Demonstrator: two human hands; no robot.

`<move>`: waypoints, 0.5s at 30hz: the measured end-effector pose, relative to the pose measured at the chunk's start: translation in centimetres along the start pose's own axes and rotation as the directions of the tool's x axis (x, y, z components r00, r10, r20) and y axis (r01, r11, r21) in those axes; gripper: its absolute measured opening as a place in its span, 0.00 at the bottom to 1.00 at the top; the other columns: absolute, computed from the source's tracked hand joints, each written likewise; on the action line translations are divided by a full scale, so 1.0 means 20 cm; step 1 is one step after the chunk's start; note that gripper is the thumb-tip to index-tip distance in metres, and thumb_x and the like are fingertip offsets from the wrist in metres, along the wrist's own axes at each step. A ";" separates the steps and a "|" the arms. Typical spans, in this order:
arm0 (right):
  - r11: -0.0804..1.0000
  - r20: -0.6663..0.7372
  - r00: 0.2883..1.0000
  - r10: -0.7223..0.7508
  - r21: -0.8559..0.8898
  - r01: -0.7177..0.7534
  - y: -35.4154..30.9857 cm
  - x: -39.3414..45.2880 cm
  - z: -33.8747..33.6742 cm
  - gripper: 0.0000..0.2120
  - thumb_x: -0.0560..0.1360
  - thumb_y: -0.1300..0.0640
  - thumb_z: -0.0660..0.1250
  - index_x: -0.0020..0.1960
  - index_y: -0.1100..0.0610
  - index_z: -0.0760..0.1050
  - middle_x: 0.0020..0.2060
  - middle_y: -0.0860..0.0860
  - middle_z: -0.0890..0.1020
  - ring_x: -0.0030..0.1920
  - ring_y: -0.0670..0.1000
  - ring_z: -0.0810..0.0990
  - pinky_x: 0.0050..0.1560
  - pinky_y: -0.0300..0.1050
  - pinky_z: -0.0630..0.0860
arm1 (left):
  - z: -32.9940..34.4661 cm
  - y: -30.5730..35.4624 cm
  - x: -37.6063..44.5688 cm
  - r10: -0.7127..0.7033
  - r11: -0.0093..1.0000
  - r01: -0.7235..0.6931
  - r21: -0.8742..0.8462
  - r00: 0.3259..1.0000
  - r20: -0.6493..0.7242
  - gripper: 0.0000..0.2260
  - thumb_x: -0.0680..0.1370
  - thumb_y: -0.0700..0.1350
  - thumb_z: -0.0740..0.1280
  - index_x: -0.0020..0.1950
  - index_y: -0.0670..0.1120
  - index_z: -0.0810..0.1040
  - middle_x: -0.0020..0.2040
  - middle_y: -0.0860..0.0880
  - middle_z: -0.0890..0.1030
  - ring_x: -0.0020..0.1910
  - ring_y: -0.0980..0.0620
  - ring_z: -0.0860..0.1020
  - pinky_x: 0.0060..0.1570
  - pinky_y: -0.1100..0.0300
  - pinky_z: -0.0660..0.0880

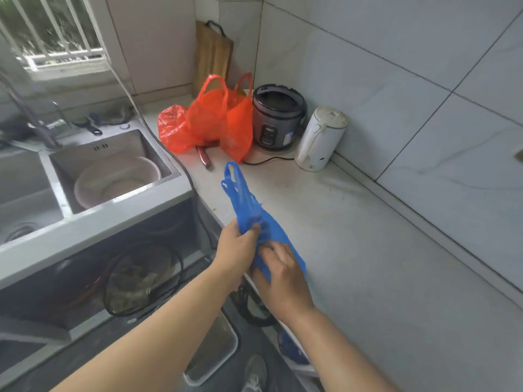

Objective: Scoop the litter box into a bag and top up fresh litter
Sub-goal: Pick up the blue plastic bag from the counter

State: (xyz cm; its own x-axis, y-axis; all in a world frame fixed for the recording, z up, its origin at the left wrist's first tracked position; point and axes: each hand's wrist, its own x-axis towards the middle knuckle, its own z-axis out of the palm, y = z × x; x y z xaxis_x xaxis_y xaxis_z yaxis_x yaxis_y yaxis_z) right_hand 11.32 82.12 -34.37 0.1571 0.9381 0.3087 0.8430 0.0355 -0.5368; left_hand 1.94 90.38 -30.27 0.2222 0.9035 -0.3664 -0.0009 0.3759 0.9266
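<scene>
Head view: both hands (pixel 240 250) grip a thin, crumpled blue plastic bag (pixel 249 205).

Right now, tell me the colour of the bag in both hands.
Blue, clearest in the head view.

Single head-worn wide-angle view, no second camera to overlap. Looks forward and steeply down from above the bench (pixel 353 250) corner. Hands close, lower centre; forearms enter from the bottom edge. Sink (pixel 119 205) left, tiled wall (pixel 396 80) right, window (pixel 56 32) top-left, floor at the bottom. Straight edges bow toward the frame borders.
</scene>
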 end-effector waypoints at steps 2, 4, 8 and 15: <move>1.000 0.000 1.000 -0.020 0.000 0.020 -0.13 -0.05 -0.03 0.15 0.77 0.47 0.65 0.55 0.57 0.79 0.54 0.50 0.80 0.55 0.54 0.77 0.57 0.47 0.75 | -0.09 0.06 -0.08 0.042 0.999 -0.043 0.014 0.999 0.015 0.09 0.83 0.38 0.63 0.54 0.49 0.80 0.47 0.48 0.86 0.44 0.56 0.86 0.43 0.63 0.81; 1.000 -0.015 1.000 -0.024 -0.010 0.024 -0.25 -0.08 -0.07 0.16 0.78 0.45 0.64 0.57 0.55 0.79 0.55 0.48 0.79 0.57 0.51 0.77 0.58 0.43 0.74 | -0.18 0.11 -0.15 0.083 0.996 -0.083 0.012 0.996 0.027 0.10 0.84 0.36 0.60 0.54 0.46 0.79 0.47 0.46 0.85 0.43 0.51 0.86 0.42 0.59 0.81; 0.999 -0.116 0.993 -0.001 -0.050 -0.005 -0.41 -0.10 -0.19 0.15 0.78 0.46 0.62 0.58 0.54 0.78 0.54 0.46 0.77 0.56 0.47 0.74 0.55 0.39 0.73 | -0.32 0.24 -0.27 0.115 0.993 -0.115 0.003 0.993 -0.021 0.13 0.82 0.38 0.57 0.53 0.50 0.80 0.45 0.47 0.80 0.39 0.50 0.78 0.45 0.55 0.77; 0.996 -0.197 0.980 -0.004 -0.092 -0.015 -0.56 -0.01 -0.52 0.13 0.78 0.49 0.62 0.61 0.51 0.75 0.55 0.41 0.72 0.58 0.44 0.72 0.53 0.38 0.72 | -0.35 0.52 -0.45 0.317 0.947 -0.320 0.016 0.943 0.106 0.06 0.76 0.44 0.71 0.52 0.51 0.81 0.43 0.52 0.86 0.43 0.52 0.85 0.43 0.55 0.81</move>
State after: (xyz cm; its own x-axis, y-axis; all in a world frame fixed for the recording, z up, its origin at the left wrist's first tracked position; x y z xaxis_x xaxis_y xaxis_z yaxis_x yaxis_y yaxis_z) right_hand 7.26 78.06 -20.31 0.2524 0.8516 0.4595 0.8844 -0.0103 -0.4667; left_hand -6.91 87.67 -17.98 0.3129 0.9488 -0.0430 -0.0567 0.0639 0.9963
